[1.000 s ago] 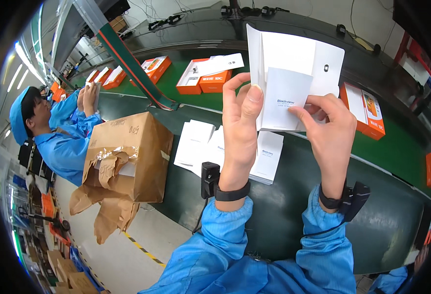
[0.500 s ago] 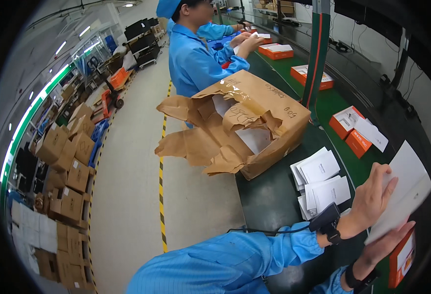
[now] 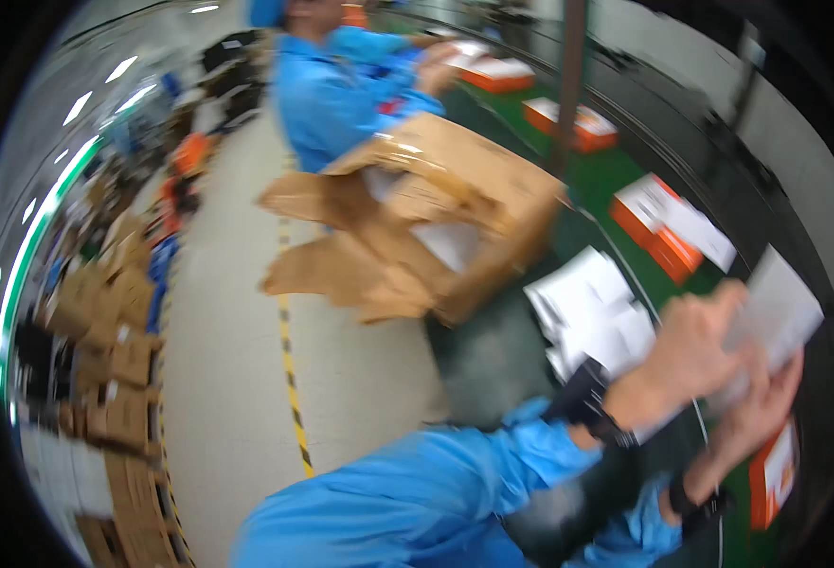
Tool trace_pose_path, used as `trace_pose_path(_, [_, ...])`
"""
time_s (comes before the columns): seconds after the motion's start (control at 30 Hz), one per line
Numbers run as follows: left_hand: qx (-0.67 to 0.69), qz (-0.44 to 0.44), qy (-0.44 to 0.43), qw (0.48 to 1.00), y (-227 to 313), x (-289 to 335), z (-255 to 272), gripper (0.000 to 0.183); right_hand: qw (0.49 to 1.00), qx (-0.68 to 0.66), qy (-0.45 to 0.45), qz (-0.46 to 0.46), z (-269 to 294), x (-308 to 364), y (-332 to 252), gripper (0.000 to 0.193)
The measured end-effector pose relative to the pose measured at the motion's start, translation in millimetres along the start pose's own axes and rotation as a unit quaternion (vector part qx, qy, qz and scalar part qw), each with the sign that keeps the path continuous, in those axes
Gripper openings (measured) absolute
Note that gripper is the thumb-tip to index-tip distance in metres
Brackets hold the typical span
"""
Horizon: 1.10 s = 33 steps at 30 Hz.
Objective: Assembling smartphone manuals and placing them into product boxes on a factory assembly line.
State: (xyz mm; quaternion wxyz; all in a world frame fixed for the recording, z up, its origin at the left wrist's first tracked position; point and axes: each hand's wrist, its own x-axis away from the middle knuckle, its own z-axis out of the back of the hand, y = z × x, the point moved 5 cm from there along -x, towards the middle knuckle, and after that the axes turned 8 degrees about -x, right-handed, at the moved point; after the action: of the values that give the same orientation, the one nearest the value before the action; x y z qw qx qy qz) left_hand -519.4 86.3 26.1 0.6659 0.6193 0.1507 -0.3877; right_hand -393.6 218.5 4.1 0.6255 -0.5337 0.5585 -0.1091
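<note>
The view is blurred and turned far to the left. At the right edge my left hand (image 3: 696, 346) and my right hand (image 3: 762, 402) both grip a folded white paper leaflet (image 3: 775, 308), held above the dark work surface. Both forearms wear blue sleeves, each with a black band at the wrist. A pile of white leaflets (image 3: 592, 308) lies on the surface just left of my left hand. An open brown cardboard box (image 3: 445, 213) with torn flaps stands at the table's near end.
Orange and white boxes (image 3: 668, 222) ride the green conveyor belt (image 3: 616, 170) at the right. Another person in blue (image 3: 341, 80) works at the belt farther along. Stacked cardboard cartons (image 3: 114, 360) line the grey floor, which carries a yellow-black stripe (image 3: 292, 379).
The view has swung from the leaflet held up in front of me to the left, toward the floor and the cardboard box. Both hands keep hold of the leaflet, now at the right edge.
</note>
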Motion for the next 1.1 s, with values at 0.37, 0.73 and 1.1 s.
trace_pose_path(0.37, [-0.017, 0.050, -0.134, 0.990, 32.8, -3.9, -49.6, 0.041, 0.999, -0.022, -0.032, 0.022, 34.0, -24.3, -24.3, 0.075])
trace_pose_path(0.73, [0.081, 0.052, -0.170, 0.981, 45.0, -4.3, 9.5, 0.034, 0.995, 0.081, -0.016, 0.064, -0.3, -3.6, -49.5, 0.068])
trace_pose_path(1.1, [0.206, 0.197, -0.097, 0.954, 10.3, -2.4, -8.7, 0.045, 0.951, -0.281, 0.074, -0.108, 28.7, -17.4, -5.4, 0.035])
